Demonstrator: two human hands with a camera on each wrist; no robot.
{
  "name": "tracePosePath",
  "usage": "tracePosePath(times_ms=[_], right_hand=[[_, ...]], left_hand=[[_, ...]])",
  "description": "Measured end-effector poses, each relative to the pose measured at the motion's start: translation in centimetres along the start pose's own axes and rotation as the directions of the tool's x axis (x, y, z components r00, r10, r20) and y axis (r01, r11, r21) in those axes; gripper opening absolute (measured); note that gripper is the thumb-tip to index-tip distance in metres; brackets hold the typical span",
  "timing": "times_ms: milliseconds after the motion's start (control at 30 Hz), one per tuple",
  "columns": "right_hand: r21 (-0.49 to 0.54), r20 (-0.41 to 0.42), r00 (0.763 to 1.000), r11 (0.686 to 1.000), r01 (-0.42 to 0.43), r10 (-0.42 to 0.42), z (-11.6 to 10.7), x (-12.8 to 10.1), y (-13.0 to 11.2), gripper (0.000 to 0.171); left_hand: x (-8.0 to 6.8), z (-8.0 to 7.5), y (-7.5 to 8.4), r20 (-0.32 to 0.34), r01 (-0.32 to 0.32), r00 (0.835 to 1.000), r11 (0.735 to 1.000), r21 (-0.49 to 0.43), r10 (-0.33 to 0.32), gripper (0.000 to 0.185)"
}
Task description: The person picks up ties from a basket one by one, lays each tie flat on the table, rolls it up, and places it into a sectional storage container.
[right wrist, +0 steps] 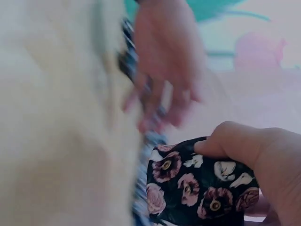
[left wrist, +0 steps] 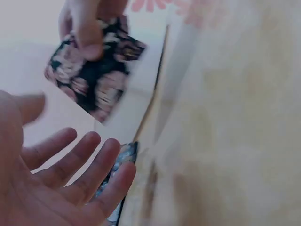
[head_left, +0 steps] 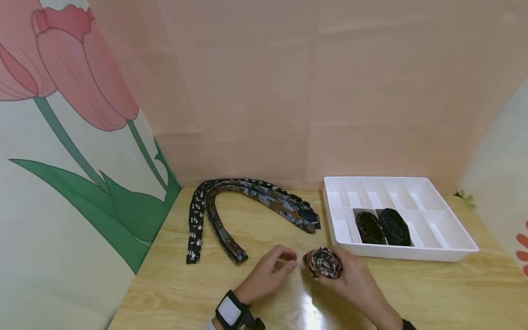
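1. Two hands are working low-centre in the head view: the right hand (head_left: 354, 275) is gripping a rolled floral tie (head_left: 323, 262), fingers curled round it, held just above the wooden table (head_left: 433, 293); the left hand (head_left: 268, 275) is hovering beside it w/ fingers loosely bent, holding nothing.
2. Left wrist view is showing what the head cam isn't: the left palm (left wrist: 51, 188) is turned up at lower left, fingers spread wide, while the roll (left wrist: 94, 75) is hanging at upper left, pinched by a thumb.
3. Right wrist view is giving the print close up at lower right: dark fabric w/ pink & cream flowers (right wrist: 197, 188), thumb pressing on top; the left hand (right wrist: 164, 61) is blurring at top centre.
4. Only the head view is showing the white plastic divider tray (head_left: 449, 250) at right, holding two dark rolled ties (head_left: 383, 227) side by side in its front compartments.
5. Flat patterned ties (head_left: 231, 211) are lying in an arch at centre-left, soft & limp, on glossy light wood grain.
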State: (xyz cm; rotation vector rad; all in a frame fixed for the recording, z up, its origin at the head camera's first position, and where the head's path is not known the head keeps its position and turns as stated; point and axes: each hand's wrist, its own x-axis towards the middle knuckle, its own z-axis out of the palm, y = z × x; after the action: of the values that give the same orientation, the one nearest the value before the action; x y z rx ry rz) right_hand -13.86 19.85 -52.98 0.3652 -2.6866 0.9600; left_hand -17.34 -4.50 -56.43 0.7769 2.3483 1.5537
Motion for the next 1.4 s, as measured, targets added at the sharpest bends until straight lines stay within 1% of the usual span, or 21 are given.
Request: tracePosePath(times_ms=[100,200,300,400,500,600,733,800,867,967,1133,1233,1400], right_hand=[[-0.036,-0.131,0.990,0.999,0.039,-0.043,-1.9,2.2,1.0,0.052],[-0.070,-0.196,0.980,0.997,0.022,-0.035,-3.4,4.3,2.1,0.053],[-0.090,-0.231,0.973,0.995,-0.040,0.019,-4.5,6.0,3.1,0.053],[-0.096,-0.245,0.967,0.990,-0.104,0.078,-4.9,7.3,4.1,0.054],[-0.115,-0.259,0.961,0.984,-0.134,0.100,-4.5,8.3,4.9,0.056],[-0.141,-0.262,0.959,0.979,-0.150,0.109,-3.9,8.7,5.3,0.060],[-0.173,-0.219,0.966,0.968,-0.180,0.140,-3.2,8.9,5.3,0.063],[-0.187,-0.189,0.969,0.963,-0.195,0.160,-3.0,9.0,5.1,0.064],[-0.193,-0.171,0.969,0.958,-0.210,0.178,-2.9,9.0,4.9,0.066],[-0.198,-0.172,0.967,0.955,-0.222,0.189,-2.8,9.0,4.7,0.065],[-0.238,-0.187,0.974,0.955,-0.175,0.131,-2.5,8.7,5.2,0.059],[-0.232,-0.147,0.979,0.957,-0.175,0.143,-2.6,8.6,5.5,0.063],[-0.230,-0.056,0.983,0.956,-0.183,0.175,-3.0,8.4,5.8,0.069]], left_hand=[[1.7,-0.7,0.1,-0.049,0.006,0.999,0.999,0.052,-0.004,0.033],[3.5,-0.9,0.4,-0.053,-0.009,0.998,0.996,0.084,0.014,0.028],[5.4,-0.7,0.9,-0.038,-0.027,0.999,0.993,0.112,0.031,0.024],[7.4,-0.1,0.9,-0.034,-0.046,0.998,0.992,0.121,0.050,0.022],[9.0,0.7,1.0,-0.028,-0.045,0.998,0.994,0.098,0.048,0.024],[10.2,1.9,1.2,-0.004,-0.027,1.000,0.999,0.040,0.027,0.033],[10.8,3.4,1.5,0.040,0.009,0.999,1.000,-0.020,-0.008,0.047],[10.8,4.0,1.8,0.054,0.019,0.998,0.999,-0.032,-0.017,0.048],[10.7,4.3,2.1,0.054,0.026,0.998,0.999,-0.037,-0.024,0.047],[10.5,4.5,2.6,0.045,0.036,0.998,0.998,-0.055,-0.033,0.046],[10.5,4.7,2.7,0.059,0.020,0.998,0.997,-0.076,-0.016,0.050],[10.6,4.7,2.7,0.069,0.008,0.998,0.998,-0.066,-0.004,0.051],[10.7,4.8,2.7,0.057,0.001,0.998,0.999,-0.052,0.002,0.050]])
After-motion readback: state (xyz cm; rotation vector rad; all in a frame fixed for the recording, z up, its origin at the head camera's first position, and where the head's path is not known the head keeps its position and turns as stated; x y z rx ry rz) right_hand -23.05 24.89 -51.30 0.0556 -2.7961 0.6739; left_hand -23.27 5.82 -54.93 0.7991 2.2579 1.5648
